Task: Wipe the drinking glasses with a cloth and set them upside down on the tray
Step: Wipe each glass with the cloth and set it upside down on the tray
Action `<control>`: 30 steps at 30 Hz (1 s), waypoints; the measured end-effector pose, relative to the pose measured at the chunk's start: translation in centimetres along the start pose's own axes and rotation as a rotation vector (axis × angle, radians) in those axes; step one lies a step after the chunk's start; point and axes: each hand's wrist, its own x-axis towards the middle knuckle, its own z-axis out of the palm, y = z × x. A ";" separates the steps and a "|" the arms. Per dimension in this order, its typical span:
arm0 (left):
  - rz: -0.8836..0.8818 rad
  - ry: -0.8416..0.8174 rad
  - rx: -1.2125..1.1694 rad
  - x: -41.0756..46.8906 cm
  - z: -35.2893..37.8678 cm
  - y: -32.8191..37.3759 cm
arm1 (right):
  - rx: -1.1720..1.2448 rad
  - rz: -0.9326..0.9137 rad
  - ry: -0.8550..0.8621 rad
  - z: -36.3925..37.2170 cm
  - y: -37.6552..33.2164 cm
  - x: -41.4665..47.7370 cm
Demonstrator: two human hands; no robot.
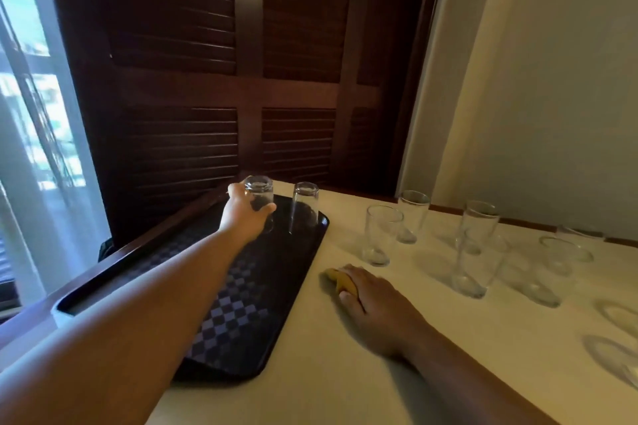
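A dark checkered tray [241, 304] lies on the left of the pale table. At its far end my left hand [243, 214] grips an upside-down glass [259, 188] that stands on the tray. A second upside-down glass [303, 207] stands right beside it on the tray. My right hand [376, 304] rests on the table just right of the tray, fingers curled over a small yellow cloth [340, 281]. Several upright clear glasses stand on the table to the right, the nearest one [379, 235] a little beyond the right hand.
A dark louvred wooden door [241, 79] stands behind the table, with a bright window [31, 97] at the left. The table's dark wooden edge [86, 272] runs along the tray's left side. More glassware [618, 348] sits at the far right edge.
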 end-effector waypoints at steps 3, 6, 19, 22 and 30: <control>-0.018 -0.014 0.024 2.9 1.0 -0.7 | -0.002 0.022 -0.015 0.1 0.4 0.9; -0.035 -0.009 0.024 5.1 1.5 -2.0 | -0.010 0.013 -0.010 0.2 0.6 1.5; -0.001 -0.050 0.098 5.2 1.1 -2.5 | -0.004 0.031 0.019 0.4 0.7 2.0; -0.018 -0.071 0.111 4.2 0.7 -2.0 | -0.008 0.029 0.039 0.5 0.6 1.9; -0.108 0.059 0.158 -1.8 -0.4 -1.3 | 0.036 0.072 0.140 0.2 -0.2 0.4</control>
